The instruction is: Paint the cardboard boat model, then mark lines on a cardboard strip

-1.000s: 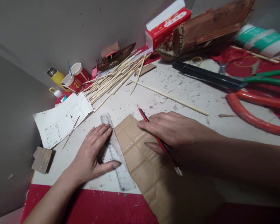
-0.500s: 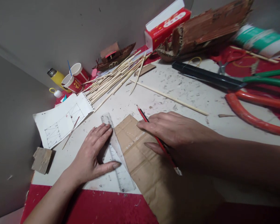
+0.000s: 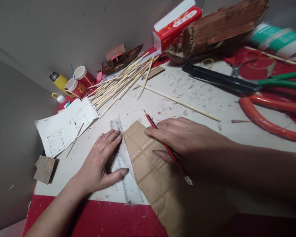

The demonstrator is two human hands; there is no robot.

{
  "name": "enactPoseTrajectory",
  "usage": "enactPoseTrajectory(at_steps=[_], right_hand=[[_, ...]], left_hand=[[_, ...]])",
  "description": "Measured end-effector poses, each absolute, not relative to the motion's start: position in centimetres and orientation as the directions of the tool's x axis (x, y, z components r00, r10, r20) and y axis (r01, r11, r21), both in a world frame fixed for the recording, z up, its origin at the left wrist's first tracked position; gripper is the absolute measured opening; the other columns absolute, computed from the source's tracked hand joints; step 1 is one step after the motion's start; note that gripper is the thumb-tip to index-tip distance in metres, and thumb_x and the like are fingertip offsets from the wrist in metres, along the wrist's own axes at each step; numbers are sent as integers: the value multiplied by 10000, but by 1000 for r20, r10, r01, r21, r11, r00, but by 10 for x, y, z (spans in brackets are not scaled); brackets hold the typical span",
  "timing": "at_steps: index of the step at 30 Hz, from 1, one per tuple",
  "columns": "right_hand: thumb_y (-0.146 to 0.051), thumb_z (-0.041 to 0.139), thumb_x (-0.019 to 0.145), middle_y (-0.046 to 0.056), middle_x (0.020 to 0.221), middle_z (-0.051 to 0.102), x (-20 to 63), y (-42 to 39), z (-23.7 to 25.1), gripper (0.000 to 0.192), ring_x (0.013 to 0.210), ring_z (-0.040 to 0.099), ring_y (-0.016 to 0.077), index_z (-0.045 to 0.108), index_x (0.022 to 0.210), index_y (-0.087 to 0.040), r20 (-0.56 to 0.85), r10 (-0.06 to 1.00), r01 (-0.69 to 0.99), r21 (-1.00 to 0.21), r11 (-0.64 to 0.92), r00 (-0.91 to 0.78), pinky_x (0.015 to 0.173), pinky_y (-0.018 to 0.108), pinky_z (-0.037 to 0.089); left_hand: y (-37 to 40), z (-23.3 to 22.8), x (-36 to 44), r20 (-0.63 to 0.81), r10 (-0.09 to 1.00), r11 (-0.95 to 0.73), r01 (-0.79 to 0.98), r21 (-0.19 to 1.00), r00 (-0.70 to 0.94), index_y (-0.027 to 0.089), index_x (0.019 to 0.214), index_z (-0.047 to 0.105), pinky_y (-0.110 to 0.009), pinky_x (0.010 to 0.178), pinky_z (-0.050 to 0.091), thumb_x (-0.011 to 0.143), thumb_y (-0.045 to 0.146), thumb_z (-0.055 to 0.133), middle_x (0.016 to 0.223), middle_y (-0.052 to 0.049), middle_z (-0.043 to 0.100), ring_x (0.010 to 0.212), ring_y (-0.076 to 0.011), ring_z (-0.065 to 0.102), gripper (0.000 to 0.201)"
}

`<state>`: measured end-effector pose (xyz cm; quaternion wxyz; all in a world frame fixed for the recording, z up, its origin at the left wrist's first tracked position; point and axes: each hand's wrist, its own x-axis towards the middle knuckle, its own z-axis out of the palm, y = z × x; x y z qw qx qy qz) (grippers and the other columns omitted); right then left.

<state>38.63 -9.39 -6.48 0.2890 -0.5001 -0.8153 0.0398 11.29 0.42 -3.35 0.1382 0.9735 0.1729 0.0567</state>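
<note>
My left hand (image 3: 101, 161) lies flat with spread fingers on a clear plastic ruler (image 3: 128, 177), which runs along the left edge of a brown cardboard piece (image 3: 158, 184). My right hand (image 3: 185, 138) rests palm down on the cardboard and holds a red and black pencil (image 3: 153, 123) under the fingers; the pencil's tip points away from me, past the cardboard's far corner. Both hands press on the white work board (image 3: 199, 98).
Paper with a drawn grid (image 3: 64, 130) lies left. A bundle of bamboo sticks (image 3: 118, 82), two red cups (image 3: 77, 84), a yellow bottle (image 3: 58, 80), a small model boat (image 3: 119, 59) and a larger one (image 3: 219, 29) stand behind. Orange-handled and green-handled shears (image 3: 268, 98) lie right.
My left hand has slid the ruler slightly right, so it now sits against the cardboard's edge. My right hand and pencil have stayed in place.
</note>
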Motion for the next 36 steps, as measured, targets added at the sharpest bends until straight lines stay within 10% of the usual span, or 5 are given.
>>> enactPoseTrajectory(at_steps=[36], right_hand=[[-232, 581, 900, 149, 1026, 684, 388, -98, -58, 390, 970, 631, 277, 537, 1258, -83, 467, 805, 802, -280, 528, -366, 826, 388, 494]], left_hand=[[5, -27, 103, 258, 286, -955, 296, 1, 923, 131, 1265, 545, -518, 1098, 357, 843, 516, 676, 1125, -154, 680, 1144, -297, 615, 586]])
